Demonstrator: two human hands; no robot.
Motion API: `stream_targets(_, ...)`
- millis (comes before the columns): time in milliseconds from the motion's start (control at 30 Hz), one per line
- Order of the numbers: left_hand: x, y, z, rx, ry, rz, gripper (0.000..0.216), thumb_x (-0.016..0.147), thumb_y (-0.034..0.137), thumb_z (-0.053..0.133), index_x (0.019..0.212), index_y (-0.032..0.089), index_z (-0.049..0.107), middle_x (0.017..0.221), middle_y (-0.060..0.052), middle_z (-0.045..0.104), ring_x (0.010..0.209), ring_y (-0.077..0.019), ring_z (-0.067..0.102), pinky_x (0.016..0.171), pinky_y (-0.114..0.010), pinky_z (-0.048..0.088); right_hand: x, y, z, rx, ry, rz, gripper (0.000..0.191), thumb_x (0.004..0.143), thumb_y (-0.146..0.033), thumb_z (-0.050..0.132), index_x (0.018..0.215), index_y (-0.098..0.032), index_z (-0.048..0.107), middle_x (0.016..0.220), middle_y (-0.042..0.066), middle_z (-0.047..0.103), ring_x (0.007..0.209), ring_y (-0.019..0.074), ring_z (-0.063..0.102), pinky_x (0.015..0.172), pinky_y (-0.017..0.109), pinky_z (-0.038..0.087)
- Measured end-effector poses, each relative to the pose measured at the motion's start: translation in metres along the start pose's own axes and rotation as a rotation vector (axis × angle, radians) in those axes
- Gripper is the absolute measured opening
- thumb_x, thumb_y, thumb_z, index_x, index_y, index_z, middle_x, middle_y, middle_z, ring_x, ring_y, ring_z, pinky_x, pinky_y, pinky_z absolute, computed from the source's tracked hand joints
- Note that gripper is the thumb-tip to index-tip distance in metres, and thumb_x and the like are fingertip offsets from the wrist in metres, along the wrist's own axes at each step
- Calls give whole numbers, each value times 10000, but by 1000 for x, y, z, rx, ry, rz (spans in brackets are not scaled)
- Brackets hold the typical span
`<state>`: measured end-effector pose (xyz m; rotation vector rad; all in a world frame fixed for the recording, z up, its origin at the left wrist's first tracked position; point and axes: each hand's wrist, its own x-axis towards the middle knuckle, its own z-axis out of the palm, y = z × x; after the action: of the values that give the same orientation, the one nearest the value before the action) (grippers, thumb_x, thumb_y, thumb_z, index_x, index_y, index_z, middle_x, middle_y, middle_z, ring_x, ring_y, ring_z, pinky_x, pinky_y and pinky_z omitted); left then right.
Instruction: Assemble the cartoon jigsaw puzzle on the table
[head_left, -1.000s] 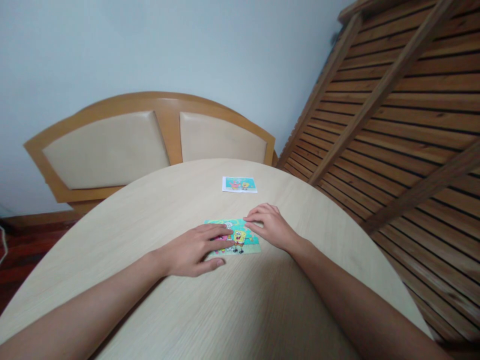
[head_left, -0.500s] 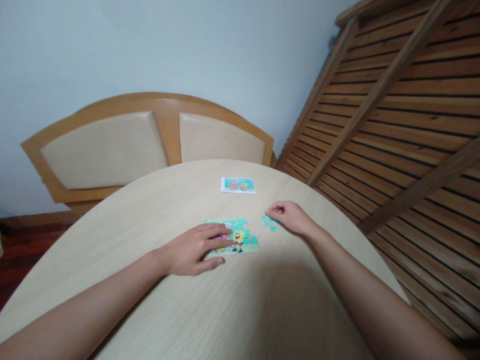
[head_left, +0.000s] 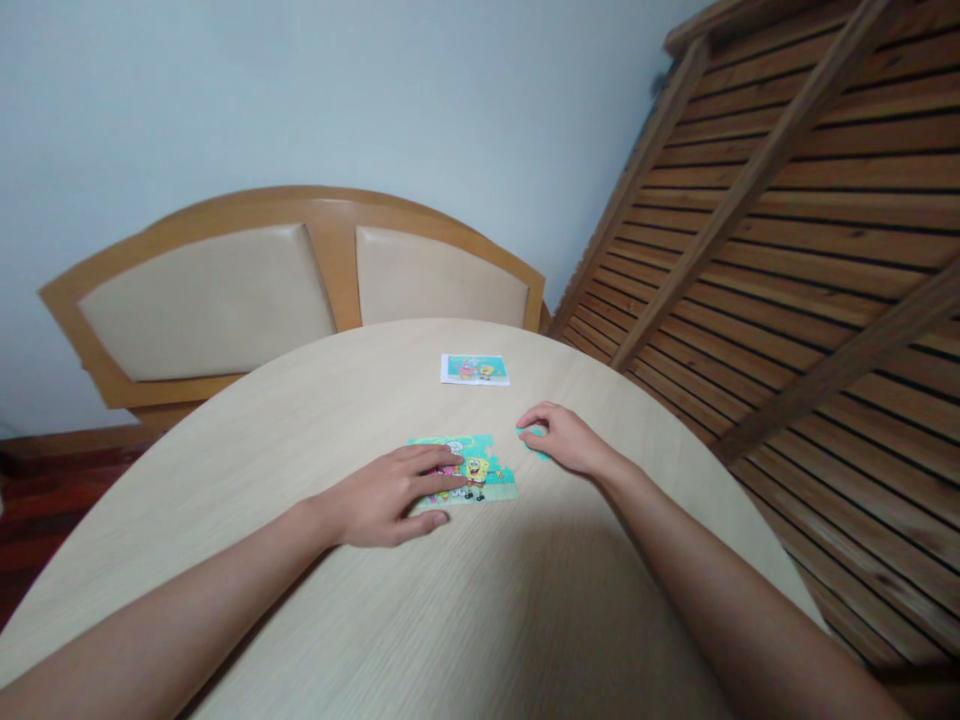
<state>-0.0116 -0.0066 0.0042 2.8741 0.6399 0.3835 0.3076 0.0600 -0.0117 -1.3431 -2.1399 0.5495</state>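
A small cartoon jigsaw puzzle [head_left: 480,468] in teal and yellow lies flat on the round wooden table [head_left: 465,620]. My left hand [head_left: 386,495] rests flat on its left part, fingers stretched out over the picture. Just right of the puzzle, my right hand [head_left: 564,440] curls over loose teal puzzle pieces [head_left: 534,434], its fingertips touching them. The puzzle's top right corner looks open where pieces were taken out.
A small printed picture card [head_left: 475,369] lies farther back on the table. Behind the table stands a wooden headboard [head_left: 225,290] with padded panels. A slatted wooden bed frame [head_left: 787,220] leans against the wall on the right.
My right hand pulled teal pieces off the puzzle's right edge out to the right, then slid slightly back toward the puzzle. My left hand stayed on the puzzle.
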Motion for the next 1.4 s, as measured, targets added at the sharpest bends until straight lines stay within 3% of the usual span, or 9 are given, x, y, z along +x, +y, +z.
stream_targets(133,-1,0,0,14,4,2,507,993,416,508,1473,261,462,1482,-124,500,1347,-298,491,1138,-498,401,-2,-7,5,-14,8,-18,188,780,-110,636,917,-170,750,987,81,738,908,205,678,864,331,517)
stream_targets(333,0,3,2,-4,23,21,505,991,433,517,1467,268,473,1461,-118,529,1327,-306,516,1136,-504,402,-10,-9,8,-126,92,7,149,834,-237,699,955,-165,747,983,106,730,935,239,670,888,379,511)
stream_targets(533,0,8,4,-28,52,-22,456,1006,416,503,1439,272,506,1433,-115,548,1316,-305,523,1134,-510,402,-22,-2,9,23,171,-7,197,935,-298,576,979,-196,739,1016,83,730,945,211,670,880,353,509)
stream_targets(667,1,9,3,-28,40,-24,450,1010,405,502,1437,263,505,1444,-117,532,1339,-295,498,1147,-498,391,-27,-2,-1,11,128,22,175,899,-298,611,959,-184,729,1004,87,718,939,215,664,872,358,507)
stream_targets(867,1,11,1,-40,51,-25,437,1013,386,491,1430,256,509,1445,-122,527,1329,-292,507,1140,-494,403,-33,-3,-14,2,50,-55,213,856,-347,678,992,-192,729,1057,93,698,993,227,653,945,393,492)
stream_targets(1067,0,11,2,-47,53,-7,480,1006,409,505,1466,278,470,1486,-110,498,1360,-303,481,1144,-500,401,-39,5,-28,27,-8,1,179,845,-244,644,1000,-201,723,1052,88,698,984,223,660,947,403,499)
stream_targets(1233,-1,12,3,-51,33,-15,487,1009,416,502,1474,280,459,1501,-108,486,1372,-306,471,1153,-508,389,-40,4,-27,12,-26,-33,161,800,-323,727,913,-208,738,1050,81,665,991,226,649,974,399,482)
stream_targets(1400,0,13,3,-25,8,-25,501,1008,423,500,1484,279,442,1509,-114,476,1386,-308,455,1156,-519,381,-40,2,-20,-69,-13,-24,145,798,-293,726,917,-213,743,1089,86,646,1036,239,628,1009,421,453)
